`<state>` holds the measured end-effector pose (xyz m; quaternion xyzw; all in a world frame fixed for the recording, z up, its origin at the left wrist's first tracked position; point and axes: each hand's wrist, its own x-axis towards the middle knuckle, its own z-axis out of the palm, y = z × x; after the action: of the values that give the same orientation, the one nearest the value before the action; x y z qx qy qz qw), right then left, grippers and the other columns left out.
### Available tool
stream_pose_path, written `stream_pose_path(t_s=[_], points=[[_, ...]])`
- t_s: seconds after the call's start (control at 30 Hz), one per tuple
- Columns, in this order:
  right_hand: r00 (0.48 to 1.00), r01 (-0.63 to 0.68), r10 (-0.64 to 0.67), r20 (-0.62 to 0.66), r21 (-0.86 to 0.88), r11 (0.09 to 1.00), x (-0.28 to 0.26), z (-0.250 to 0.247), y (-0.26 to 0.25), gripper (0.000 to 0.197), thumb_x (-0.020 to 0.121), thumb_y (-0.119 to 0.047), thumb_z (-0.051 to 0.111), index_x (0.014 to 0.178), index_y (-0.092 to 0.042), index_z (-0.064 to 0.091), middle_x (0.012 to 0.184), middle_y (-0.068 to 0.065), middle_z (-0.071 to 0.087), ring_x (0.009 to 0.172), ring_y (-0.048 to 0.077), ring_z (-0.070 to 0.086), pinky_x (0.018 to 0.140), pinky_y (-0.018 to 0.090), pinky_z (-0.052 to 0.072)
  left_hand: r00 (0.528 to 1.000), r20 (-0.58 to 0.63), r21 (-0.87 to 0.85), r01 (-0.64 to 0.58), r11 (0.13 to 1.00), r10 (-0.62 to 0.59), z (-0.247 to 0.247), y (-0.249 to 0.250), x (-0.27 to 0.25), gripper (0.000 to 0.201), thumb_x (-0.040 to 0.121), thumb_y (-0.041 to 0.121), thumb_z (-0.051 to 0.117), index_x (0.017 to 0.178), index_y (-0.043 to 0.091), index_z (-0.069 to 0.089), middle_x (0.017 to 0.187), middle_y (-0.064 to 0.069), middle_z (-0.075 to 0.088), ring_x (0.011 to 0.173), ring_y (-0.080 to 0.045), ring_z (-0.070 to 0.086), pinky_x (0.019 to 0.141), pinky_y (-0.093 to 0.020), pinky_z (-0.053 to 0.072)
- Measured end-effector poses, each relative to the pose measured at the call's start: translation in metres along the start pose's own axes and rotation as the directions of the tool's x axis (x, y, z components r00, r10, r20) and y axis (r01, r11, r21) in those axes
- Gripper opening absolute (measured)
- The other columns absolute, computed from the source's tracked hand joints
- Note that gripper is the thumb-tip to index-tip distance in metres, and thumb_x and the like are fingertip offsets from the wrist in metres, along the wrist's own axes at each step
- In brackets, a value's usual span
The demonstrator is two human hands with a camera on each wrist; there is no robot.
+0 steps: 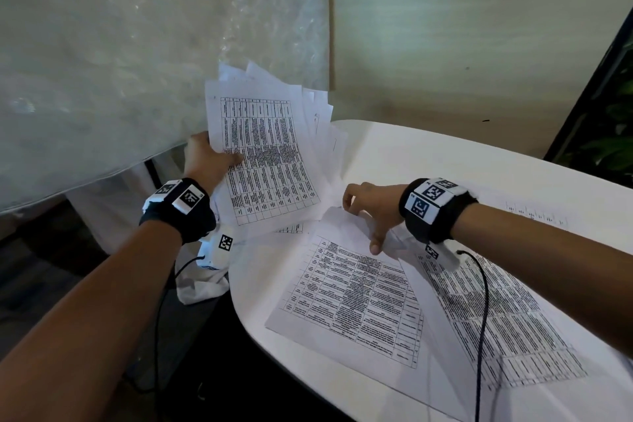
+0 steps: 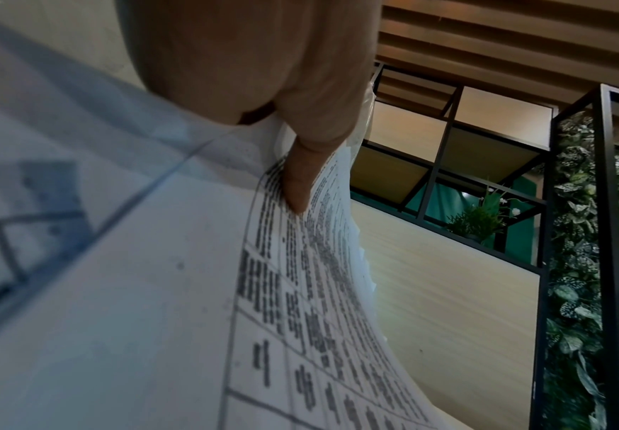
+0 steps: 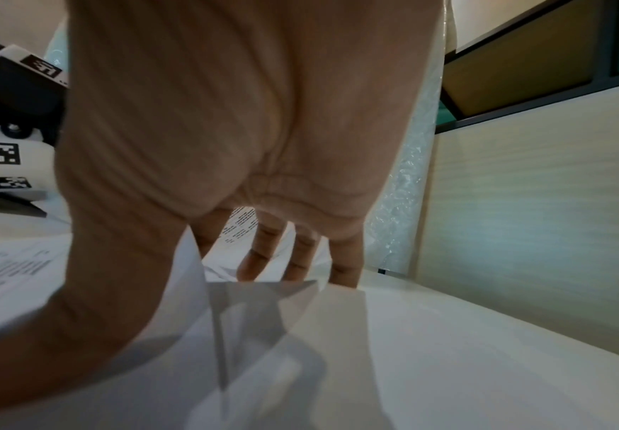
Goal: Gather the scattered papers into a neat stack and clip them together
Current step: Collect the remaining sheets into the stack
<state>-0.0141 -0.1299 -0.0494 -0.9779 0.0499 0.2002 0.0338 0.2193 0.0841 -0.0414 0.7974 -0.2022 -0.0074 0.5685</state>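
Observation:
My left hand [image 1: 209, 158] grips a fanned, uneven bundle of printed papers [image 1: 270, 147], held upright above the table's left end, with the thumb [image 2: 300, 180] pressed on the top sheet [image 2: 300, 291]. My right hand [image 1: 368, 212] pinches the far corner of a printed sheet [image 1: 352, 291] lying on the white table [image 1: 462, 161]; the thumb is on top and the fingers [image 3: 300, 256] go behind the lifted edge [image 3: 263, 293]. Another printed sheet [image 1: 496, 319] lies to the right, partly under my right forearm. No clip is visible.
Bubble-wrap plastic sheeting [image 1: 120, 62] hangs close behind the held bundle. The table's curved left edge [image 1: 239, 301] drops to a dark floor. A black cable [image 1: 483, 319] runs from my right wristband over the papers. A black frame with plants [image 1: 613, 106] stands at the far right.

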Motion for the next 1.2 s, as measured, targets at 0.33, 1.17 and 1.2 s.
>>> stream_pose_path(t_s=[0.33,1.17,1.2], points=[[0.999,-0.039,0.039,0.008,0.059,0.997,0.002,0.002,0.002,0.064,0.052,-0.036,0.093,0.103,-0.008,0.067,0.094,0.006,0.073,0.084,0.022,0.070,0.078,0.042,0.058,1.000,0.002,0.028,-0.006,1.000,0.006,0.010,0.007,-0.011,0.046,0.068,0.001,0.086,0.111,0.005,0.069,0.114,-0.010,0.073,0.102,-0.024,0.069,0.095,-0.043,0.054],[0.719,0.193,0.412,-0.560,0.730,0.655,0.055,-0.030,0.026,0.055,0.070,-0.021,0.085,0.119,-0.011,0.061,0.113,0.004,0.066,0.105,0.022,0.060,0.082,0.025,0.044,0.844,0.528,-0.048,0.143,0.989,-0.096,0.036,0.005,-0.056,0.047,0.077,-0.011,0.074,0.122,-0.002,0.064,0.114,-0.016,0.072,0.104,-0.029,0.070,0.096,-0.043,0.054],[0.751,0.172,0.386,-0.535,0.723,0.669,0.051,-0.033,0.031,0.062,0.070,-0.024,0.086,0.123,-0.014,0.057,0.113,0.002,0.065,0.104,0.021,0.060,0.084,0.026,0.044,0.860,0.500,-0.060,0.148,0.987,-0.099,0.033,0.004,-0.053,0.043,0.076,-0.013,0.074,0.116,-0.001,0.066,0.107,-0.015,0.074,0.098,-0.028,0.071,0.092,-0.044,0.056]])
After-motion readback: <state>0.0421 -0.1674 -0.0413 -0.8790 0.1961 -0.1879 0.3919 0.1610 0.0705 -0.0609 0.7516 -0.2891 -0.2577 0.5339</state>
